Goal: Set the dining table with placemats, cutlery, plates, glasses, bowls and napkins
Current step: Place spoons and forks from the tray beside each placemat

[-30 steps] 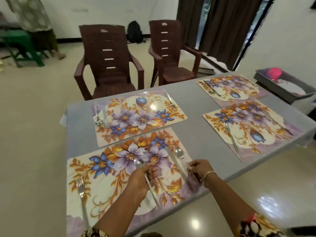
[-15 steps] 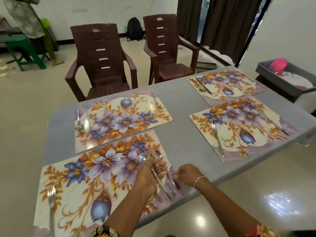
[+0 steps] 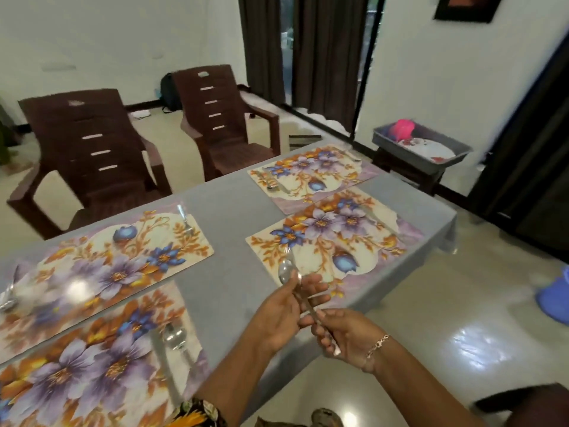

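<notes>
Tub: a grey rectangular plastic tub [image 3: 400, 153] is seen at the upper right of the frame, set on a dark stand beyond the table's end.
Tub contents: white round plates with red markings [image 3: 429, 147] are stacked inside; a bright pink item [image 3: 404, 127] is lodged at the far end, its kind not discernible.
Floor vessel: a blue plastic vessel [image 3: 555, 300] is cut off by the right edge; its contents are not shown.
Held item: a shiny steel spoon [image 3: 285, 270] is held bowl-up and tilted, at the lower centre of the frame, above the table's near edge. Whether a second piece lies along its shaft cannot be told.
Left hand [image 3: 277, 314]: the spoon's shaft is pinched below the bowl, between thumb and fingers.
Right hand [image 3: 348, 339]: the handle's end is gripped by curled fingers; a thin bracelet is worn at the wrist.
Table: a long table under a grey cloth [image 3: 228, 229].
Placemats: four glossy floral placemats in purple, blue and orange are laid flat; the nearest [image 3: 77, 374] is at the lower left.
Laid cutlery: a steel knife [image 3: 158, 349] and a second spoon [image 3: 175, 336] lie side by side on the nearest placemat; a steel fork [image 3: 185, 220] lies on the mat behind it.
Seating: two brown plastic armchairs [image 3: 92, 155] are stood at the far side.
</notes>
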A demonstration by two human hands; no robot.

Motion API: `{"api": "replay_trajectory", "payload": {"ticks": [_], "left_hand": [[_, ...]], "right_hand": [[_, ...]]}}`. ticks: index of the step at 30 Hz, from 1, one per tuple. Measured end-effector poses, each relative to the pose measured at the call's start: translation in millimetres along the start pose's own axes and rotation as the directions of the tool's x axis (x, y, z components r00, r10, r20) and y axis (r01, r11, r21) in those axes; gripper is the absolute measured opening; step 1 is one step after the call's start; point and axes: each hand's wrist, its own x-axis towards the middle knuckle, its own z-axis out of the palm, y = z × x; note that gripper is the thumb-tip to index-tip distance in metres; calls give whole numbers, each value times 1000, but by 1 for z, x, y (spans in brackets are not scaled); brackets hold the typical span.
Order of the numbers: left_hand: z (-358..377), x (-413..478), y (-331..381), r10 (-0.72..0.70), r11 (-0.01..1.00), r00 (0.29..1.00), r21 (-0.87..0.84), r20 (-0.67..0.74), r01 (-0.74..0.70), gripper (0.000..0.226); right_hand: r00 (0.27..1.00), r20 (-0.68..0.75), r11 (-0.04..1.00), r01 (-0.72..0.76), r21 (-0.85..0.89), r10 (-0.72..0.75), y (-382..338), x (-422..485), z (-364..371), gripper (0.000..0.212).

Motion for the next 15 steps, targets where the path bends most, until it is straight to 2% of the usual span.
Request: {"api": "replay_trajectory", "payload": {"ticks": [2, 4, 7, 11, 15], "left_hand": [[23, 24, -2, 8, 1000, 1000, -8, 21, -8, 47], [44, 50, -7, 20, 1000, 1000, -11, 22, -20, 41], [72, 92, -15, 31, 997, 999, -73, 26, -29, 37], [108, 152, -18, 54, 988, 996, -147, 78, -42, 45], [145, 207, -10, 15, 989, 996, -147, 93, -1, 33]], "right_hand": [[998, -44, 999, 45, 4, -45, -13, -3, -26, 18], [984, -153, 995, 82, -52, -89, -28, -1, -52, 16], [958, -265, 990, 86, -108, -112, -52, 7, -93, 25], [969, -239, 993, 38, -116, -65, -91, 26, -138, 22], [974, -213, 991, 50, -126, -76, -136, 43, -182, 13]]}}
